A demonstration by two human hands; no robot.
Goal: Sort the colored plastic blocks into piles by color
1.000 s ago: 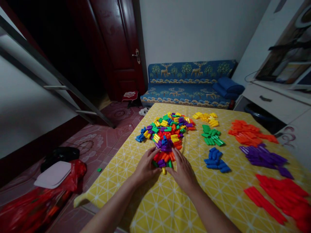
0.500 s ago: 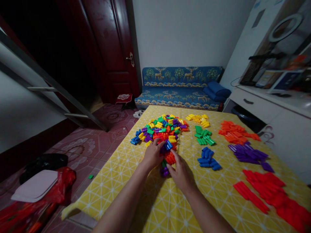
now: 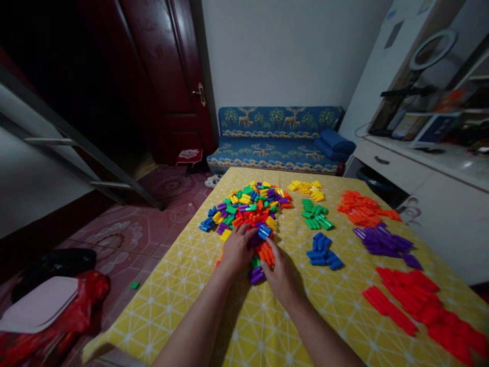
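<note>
A mixed pile of plastic toy building blocks [image 3: 248, 201] in several colours lies on the table. My left hand [image 3: 237, 251] rests on the near left part of the pile, its fingers stretched over purple and red blocks. Between my hands are a blue block [image 3: 264, 232], orange blocks [image 3: 266, 253] and, nearest me, purple blocks [image 3: 256, 276]. On their right side is my right hand [image 3: 279, 271], thumb and fingers spread apart, fingertips touching the orange blocks. Neither hand visibly lifts a block. My left fingertips are partly hidden among the pieces.
Sorted heaps stand to the right: yellow [image 3: 306, 189], green [image 3: 315, 214], blue [image 3: 324, 251], orange [image 3: 361, 208], purple [image 3: 383, 241] and red blocks [image 3: 424, 300]. A yellow patterned cloth [image 3: 183, 300] covers the table. One green block [image 3: 134, 285] lies on the floor at left.
The camera view has shifted slightly to the right. My hands stay at the near end of the pile, with only slight finger movement around the blue and orange blocks.
</note>
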